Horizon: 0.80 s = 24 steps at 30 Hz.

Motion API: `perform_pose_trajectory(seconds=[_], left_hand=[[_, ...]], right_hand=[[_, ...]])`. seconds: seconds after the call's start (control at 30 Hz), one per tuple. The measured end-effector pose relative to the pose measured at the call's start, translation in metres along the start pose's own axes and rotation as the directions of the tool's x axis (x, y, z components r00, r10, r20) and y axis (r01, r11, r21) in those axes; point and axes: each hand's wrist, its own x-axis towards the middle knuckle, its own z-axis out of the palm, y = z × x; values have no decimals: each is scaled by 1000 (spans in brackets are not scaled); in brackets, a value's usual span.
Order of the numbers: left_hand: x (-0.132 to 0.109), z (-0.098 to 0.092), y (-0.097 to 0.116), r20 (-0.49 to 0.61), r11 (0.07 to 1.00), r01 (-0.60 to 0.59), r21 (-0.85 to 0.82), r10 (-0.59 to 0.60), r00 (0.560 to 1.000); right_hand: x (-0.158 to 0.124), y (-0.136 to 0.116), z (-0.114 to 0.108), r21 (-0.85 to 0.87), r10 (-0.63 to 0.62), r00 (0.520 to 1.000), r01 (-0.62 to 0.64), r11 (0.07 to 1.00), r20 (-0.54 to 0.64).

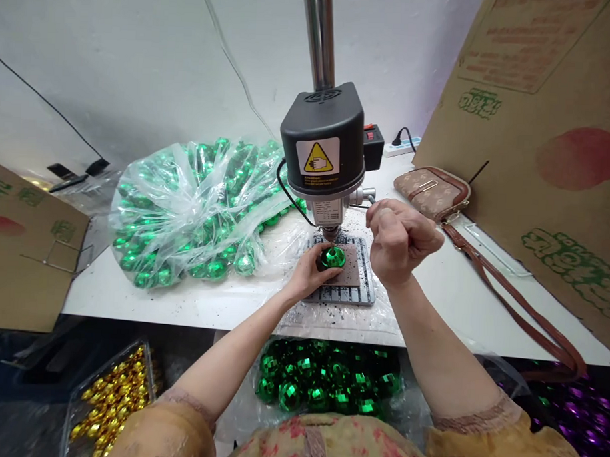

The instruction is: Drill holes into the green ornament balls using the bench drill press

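Observation:
My left hand (pixel 311 275) holds a shiny green faceted ball (pixel 333 257) between thumb and fingers, on a brown board (pixel 352 265). The board lies on the slotted metal base (pixel 365 294) of a small black-topped drill press (pixel 322 132). Just above the ball is the press's chuck (pixel 329 234); I cannot tell whether its tip touches the ball. My right hand (pixel 402 242) is closed to the right of the press head, around the end of its feed lever (pixel 369 196). Most of the lever's grip is hidden by the fingers. Dark shavings are scattered over the base.
A clear plastic bag (pixel 185 211) of green balls lies left of the press. More green balls (pixel 330 376) sit below the table's front edge, gold balls (pixel 113 402) at lower left, purple ones (pixel 581 415) at lower right. A brown purse (pixel 434 190) and cardboard boxes (pixel 528 149) flank the table.

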Motion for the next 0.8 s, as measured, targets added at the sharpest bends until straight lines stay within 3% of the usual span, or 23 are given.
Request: perform_pose_trajectory(seconds=[0.33,0.57,0.7,0.8], left_hand=[[1,1,-7,-5,1000,-17,-1,17,1000],[0,1,-6,-8,999,-36,2,36,999],[1,4,-6,-21,1000,4,12,-4,1000],[0,5,-2,-91,1000,22,0,-22,996]], right_hand=[[-3,-3,-3,-23,22,1000,-21,1000,20],[-13,1,-7,-10,-57,998,57,998,38],[4,-4,4,-5,62,998,-62,998,-26],[26,-9,14,10,196,980,-196,981,-43]])
